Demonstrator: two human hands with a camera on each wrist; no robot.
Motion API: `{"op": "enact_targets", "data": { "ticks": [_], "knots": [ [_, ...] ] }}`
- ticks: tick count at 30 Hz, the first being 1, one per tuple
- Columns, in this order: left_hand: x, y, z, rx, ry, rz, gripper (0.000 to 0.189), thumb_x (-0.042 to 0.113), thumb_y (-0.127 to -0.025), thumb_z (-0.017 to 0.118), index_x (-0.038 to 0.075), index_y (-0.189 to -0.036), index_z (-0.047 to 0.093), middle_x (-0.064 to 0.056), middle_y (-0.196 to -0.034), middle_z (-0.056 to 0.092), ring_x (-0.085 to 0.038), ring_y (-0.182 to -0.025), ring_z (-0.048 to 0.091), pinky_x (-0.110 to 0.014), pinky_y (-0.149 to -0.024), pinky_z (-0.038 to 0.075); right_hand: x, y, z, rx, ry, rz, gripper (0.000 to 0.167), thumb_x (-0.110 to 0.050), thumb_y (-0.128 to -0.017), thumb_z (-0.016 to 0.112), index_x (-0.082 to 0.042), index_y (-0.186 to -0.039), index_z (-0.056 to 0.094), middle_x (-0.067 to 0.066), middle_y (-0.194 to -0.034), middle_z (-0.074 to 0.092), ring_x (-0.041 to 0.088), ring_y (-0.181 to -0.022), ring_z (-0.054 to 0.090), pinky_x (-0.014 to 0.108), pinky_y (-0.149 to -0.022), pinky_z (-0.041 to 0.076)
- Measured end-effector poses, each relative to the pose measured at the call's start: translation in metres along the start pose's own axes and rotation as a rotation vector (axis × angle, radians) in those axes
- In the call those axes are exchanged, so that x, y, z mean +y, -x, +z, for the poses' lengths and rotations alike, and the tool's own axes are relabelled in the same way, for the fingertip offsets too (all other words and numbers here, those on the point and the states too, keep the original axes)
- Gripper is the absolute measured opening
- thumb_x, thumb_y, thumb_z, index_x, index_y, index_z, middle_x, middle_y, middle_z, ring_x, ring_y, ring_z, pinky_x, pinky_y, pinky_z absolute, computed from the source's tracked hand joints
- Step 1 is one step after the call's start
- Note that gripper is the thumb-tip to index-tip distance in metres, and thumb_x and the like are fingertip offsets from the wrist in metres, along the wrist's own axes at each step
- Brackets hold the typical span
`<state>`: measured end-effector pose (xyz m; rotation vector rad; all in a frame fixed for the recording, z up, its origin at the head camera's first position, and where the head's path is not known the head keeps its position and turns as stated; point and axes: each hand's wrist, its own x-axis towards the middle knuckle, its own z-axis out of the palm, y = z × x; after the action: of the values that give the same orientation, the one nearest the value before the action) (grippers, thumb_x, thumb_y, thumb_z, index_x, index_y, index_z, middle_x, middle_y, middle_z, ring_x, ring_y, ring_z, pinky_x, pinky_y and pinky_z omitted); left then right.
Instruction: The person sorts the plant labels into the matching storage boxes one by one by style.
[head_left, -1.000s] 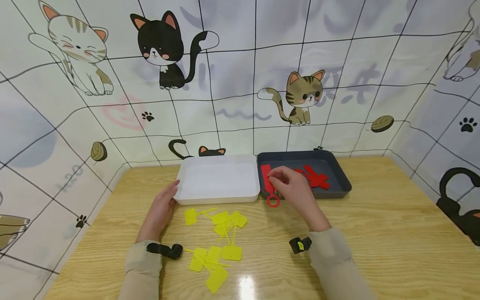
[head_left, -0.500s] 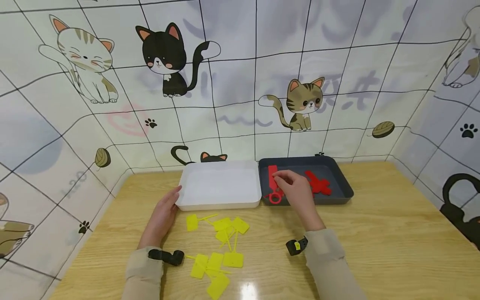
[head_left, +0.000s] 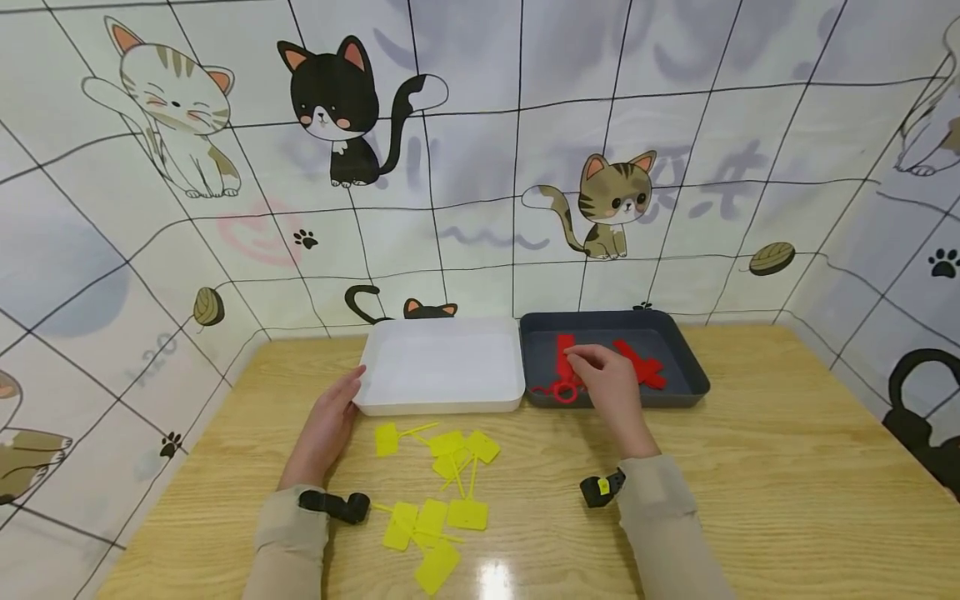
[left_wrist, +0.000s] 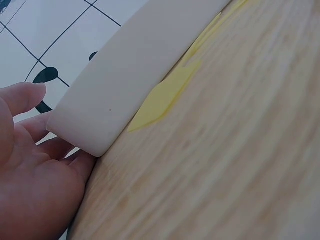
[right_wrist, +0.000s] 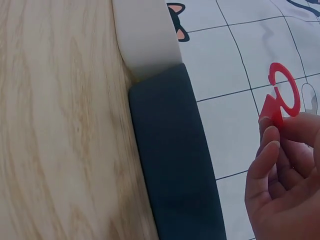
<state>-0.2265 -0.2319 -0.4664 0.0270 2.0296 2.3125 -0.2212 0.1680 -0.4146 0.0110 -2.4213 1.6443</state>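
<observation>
My right hand (head_left: 613, 390) pinches a flat red plastic tag with an open ring at one end (right_wrist: 286, 90) between thumb and fingers, over the dark grey tray (head_left: 686, 398). In the head view the tag's strip (head_left: 564, 343) points away from me and its ring hangs toward the tray's near wall. Other red tags (head_left: 643, 372) lie piled in the tray, partly behind the hand. My left hand (head_left: 330, 421) rests at the left side of the white tray (head_left: 438, 408); the left wrist view has its fingers against the corner (left_wrist: 92, 145).
Several yellow cable-tie tags (head_left: 467, 515) lie scattered on the wooden table (head_left: 780, 500) in front of the white tray. The two trays stand side by side, close to a wall covering (head_left: 480, 225) printed with cats.
The right hand has moved the red tag slightly rightward and farther into the dark tray; its ring no longer hangs below the near rim. The left hand stays at the white tray.
</observation>
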Motion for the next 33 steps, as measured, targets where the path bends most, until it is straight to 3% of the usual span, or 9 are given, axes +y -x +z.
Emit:
{"op": "enact_targets", "data": {
  "ticks": [7,12,19,26,33],
  "knots": [
    [0.001,-0.001,0.001,-0.008,0.012,0.004,0.048,0.028,-0.097,0.038,0.006,-0.139,0.030,-0.005,-0.148,0.013,-0.013,-0.133,0.012,-0.032,-0.107,0.010,0.012,-0.005,-0.005,0.032,-0.015,0.048,0.029,-0.038,-0.085,0.058,-0.019,-0.107,0.065,0.002,-0.098,0.062,0.025,-0.081,0.056,0.045,-0.070,0.048],
    [0.001,-0.001,0.001,-0.012,-0.003,0.009,0.049,0.028,-0.097,0.037,0.005,-0.139,0.029,-0.005,-0.148,0.012,-0.014,-0.133,0.012,-0.032,-0.107,0.011,0.018,-0.007,-0.006,0.058,-0.025,0.080,0.033,-0.038,-0.086,0.057,-0.019,-0.112,0.062,0.003,-0.100,0.060,0.032,-0.080,0.056,0.045,-0.072,0.048],
    [0.001,-0.001,0.000,-0.007,-0.019,-0.001,0.049,0.029,-0.097,0.037,0.006,-0.140,0.028,-0.005,-0.148,0.012,-0.014,-0.133,0.012,-0.033,-0.107,0.011,0.019,-0.007,-0.006,0.073,-0.012,0.086,0.035,-0.036,-0.088,0.055,-0.017,-0.117,0.059,0.007,-0.101,0.060,0.037,-0.073,0.055,0.038,-0.063,0.047],
    [0.014,0.007,0.009,-0.014,-0.026,-0.013,0.049,0.026,-0.098,0.036,0.003,-0.140,0.026,-0.006,-0.148,0.010,-0.016,-0.134,0.010,-0.033,-0.107,0.010,0.016,-0.008,-0.004,0.016,0.076,0.097,0.038,-0.031,-0.090,0.051,-0.016,-0.125,0.053,0.006,-0.112,0.057,0.033,-0.077,0.057,0.033,-0.062,0.047],
    [0.003,0.000,0.003,0.000,-0.022,-0.002,0.051,0.030,-0.096,0.039,0.005,-0.139,0.029,-0.005,-0.148,0.013,-0.015,-0.133,0.012,-0.033,-0.107,0.011,0.016,-0.011,0.000,-0.076,0.271,0.064,0.046,-0.031,-0.091,0.048,-0.009,-0.132,0.044,0.012,-0.122,0.049,0.028,-0.101,0.049,0.041,-0.075,0.044]
  ]
}}
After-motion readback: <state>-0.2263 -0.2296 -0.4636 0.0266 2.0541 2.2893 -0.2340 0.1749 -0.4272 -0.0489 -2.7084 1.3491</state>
